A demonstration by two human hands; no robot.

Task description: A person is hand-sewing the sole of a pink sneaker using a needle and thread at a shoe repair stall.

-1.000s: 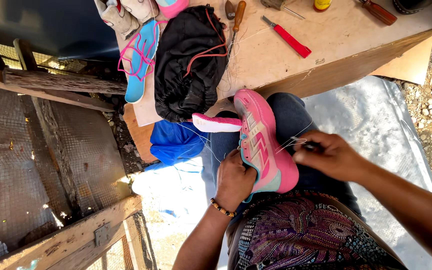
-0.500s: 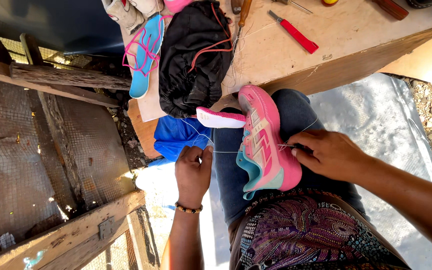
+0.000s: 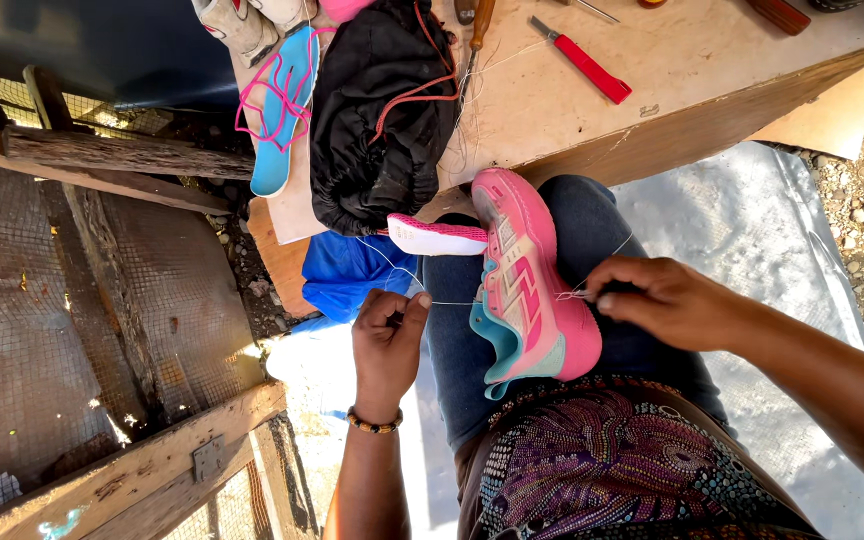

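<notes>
- The pink and teal sneaker [image 3: 527,290] lies across the person's lap on the blue-jeaned thigh, sole edge toward the right hand, toe pointing at the wooden bench [image 3: 692,110].
- The left hand [image 3: 388,340] is closed in a loose fist beside the shoe's teal side, pinching a white thread [image 3: 447,302] between thumb and forefinger — the thread runs taut from the fingers to the shoe.
- The right hand [image 3: 657,300] rests against the pink sole edge, fingertips pinched tight on a thin thread or needle there; which of the two cannot be told.
- A beaded bracelet [image 3: 372,424] circles the left wrist.
- On the bench lie a black cloth [image 3: 377,120], a blue insole [image 3: 282,110] with pink lace, and a red-handled tool [image 3: 582,62].
- A loose pink-and-white sole piece [image 3: 437,238] sits just beside the shoe's toe, above a blue bag [image 3: 347,275].
</notes>
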